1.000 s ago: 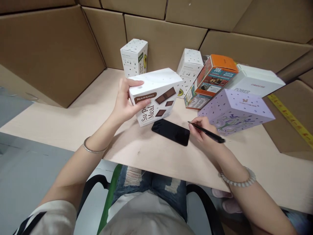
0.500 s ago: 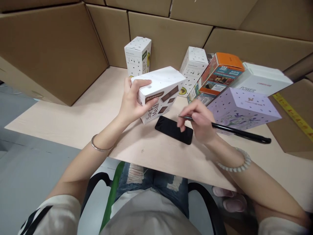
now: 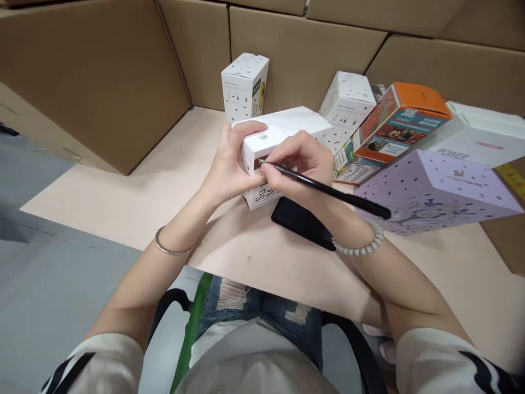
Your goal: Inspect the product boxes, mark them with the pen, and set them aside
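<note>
My left hand [image 3: 233, 167] grips the near end of a white meal box [image 3: 287, 123] with brown print, its thumb across the printed side. Between the fingers of my right hand [image 3: 307, 164] is a black pen [image 3: 344, 192]. Its tip meets the brown label near my left thumb; whether it leaves a mark I cannot make out. Part of the printed side is hidden behind my right hand. Below the box a black phone [image 3: 301, 223] lies on the wooden table [image 3: 246, 246], partly covered by my right wrist.
One white dotted box [image 3: 238, 90] stands at the back. To the right are another white dotted box [image 3: 348, 101], an orange-topped box [image 3: 410, 117], a white POWER box [image 3: 479, 134] and a lilac box [image 3: 438, 191]. Brown cartons [image 3: 303, 65] wall in the back and left.
My right hand has moved up and left with the pen, from above the phone to the side of the meal box. My left hand keeps its hold. The view has shifted slightly.
</note>
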The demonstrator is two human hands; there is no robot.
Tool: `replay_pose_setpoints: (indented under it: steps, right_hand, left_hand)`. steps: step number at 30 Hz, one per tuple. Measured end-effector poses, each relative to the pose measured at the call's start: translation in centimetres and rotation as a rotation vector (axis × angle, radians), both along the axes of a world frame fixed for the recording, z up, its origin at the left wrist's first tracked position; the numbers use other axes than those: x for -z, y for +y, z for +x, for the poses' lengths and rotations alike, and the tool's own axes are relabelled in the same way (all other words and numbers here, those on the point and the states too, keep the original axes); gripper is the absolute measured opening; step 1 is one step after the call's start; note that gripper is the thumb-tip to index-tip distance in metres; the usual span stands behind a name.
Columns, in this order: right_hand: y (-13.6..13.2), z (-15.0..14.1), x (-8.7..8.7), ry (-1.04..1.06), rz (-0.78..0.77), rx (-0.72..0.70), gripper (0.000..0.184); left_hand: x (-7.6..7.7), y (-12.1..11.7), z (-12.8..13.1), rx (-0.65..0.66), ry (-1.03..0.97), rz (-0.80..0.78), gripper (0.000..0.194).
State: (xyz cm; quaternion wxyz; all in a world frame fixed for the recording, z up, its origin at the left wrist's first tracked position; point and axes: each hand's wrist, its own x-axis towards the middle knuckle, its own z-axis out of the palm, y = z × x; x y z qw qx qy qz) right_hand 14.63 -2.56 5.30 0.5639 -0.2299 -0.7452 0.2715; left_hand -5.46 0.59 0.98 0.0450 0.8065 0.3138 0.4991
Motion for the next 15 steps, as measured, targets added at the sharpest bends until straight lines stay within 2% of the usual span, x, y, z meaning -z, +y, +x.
replay_pose_setpoints:
  steps: [3, 8, 12, 15]
  right_hand:
    - [0.43, -0.08, 0.45, 0.026, -0.017, 0.050, 0.011]
    - [0.63, -0.05, 0.82, 0.059, 0.028, 0.039, 0.011]
    - [0.49, 0.08, 0.68, -0.037, 0.012, 0.120, 0.011]
    - [0.38, 0.24, 0.56, -0.059, 0.041, 0.130, 0.014]
  left_hand:
    - [-0.47, -0.06, -0.04, 0.027, 0.023, -0.033, 0.073]
    - [-0.85, -0.28, -0.03, 0.032, 0.027, -0.059, 0.071]
    - [-0.87, -0.33, -0.10, 0.028, 0.047, -0.066, 0.070]
    - [-0.83, -0.36, -0.07, 0.020, 0.059, -0.067, 0.072]
